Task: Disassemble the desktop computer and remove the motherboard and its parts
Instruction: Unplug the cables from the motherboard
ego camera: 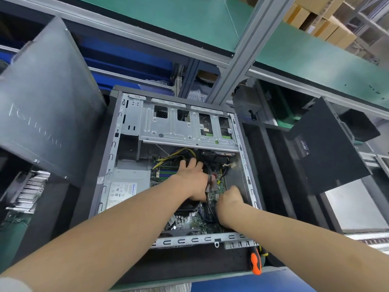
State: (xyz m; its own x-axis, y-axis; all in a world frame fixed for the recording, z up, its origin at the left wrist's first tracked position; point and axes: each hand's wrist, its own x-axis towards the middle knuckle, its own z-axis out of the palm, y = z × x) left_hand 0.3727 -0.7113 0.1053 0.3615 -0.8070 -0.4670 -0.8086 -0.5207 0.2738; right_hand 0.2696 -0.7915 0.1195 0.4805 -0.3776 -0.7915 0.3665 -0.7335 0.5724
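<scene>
The open case (pixel 189 240) lies flat on the worktop (pixel 185 262), and both hands are inside it. The left hand (pixel 192 180) lies palm down over the motherboard (pixel 193 223), fingers reaching forward fairly straight. Its thumb is hidden, so I cannot tell whether its grip is clamped on anything. A black cable (pixel 208 205) runs along its right edge, between the 2 hands. Yellow wires (pixel 166 160) lie just left of the fingertips, and the power supply (pixel 126 186) is further left. The right hand (pixel 228 199) is curled into a fist just right of that cable. What its grip holds, if anything, is hidden. A screwdriver (pixel 255 262) lies on the worktop near the right forearm, outside the case.
</scene>
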